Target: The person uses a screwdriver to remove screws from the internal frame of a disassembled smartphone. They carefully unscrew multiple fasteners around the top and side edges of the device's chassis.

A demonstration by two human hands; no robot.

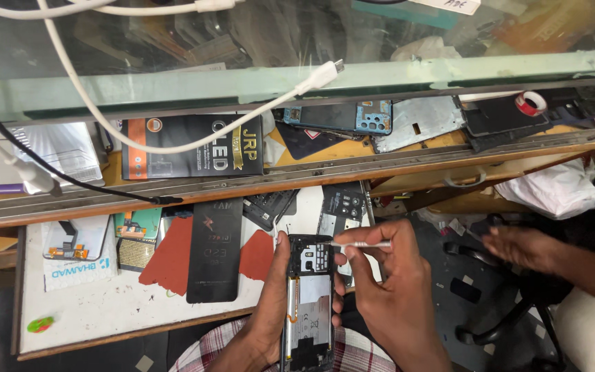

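Observation:
My left hand [268, 310] grips an opened phone [309, 303] by its left side, its back off, with the battery and the dark circuit board exposed. My right hand [388, 289] pinches a thin white-handled tool [365, 244], its tip pointing left onto the phone's upper board. The phone hangs over my lap, just in front of the white worktop's [105, 303] front edge. Another person's hand [518, 246] reaches in from the right, apart from the phone.
On the worktop lie a black screen panel [215, 251], red backing pieces [172, 258], small boxes and loose phone parts. A shelf above holds a black box [191, 146], phone frames and a tape roll [530, 103]. White cables [173, 146] hang across the glass counter.

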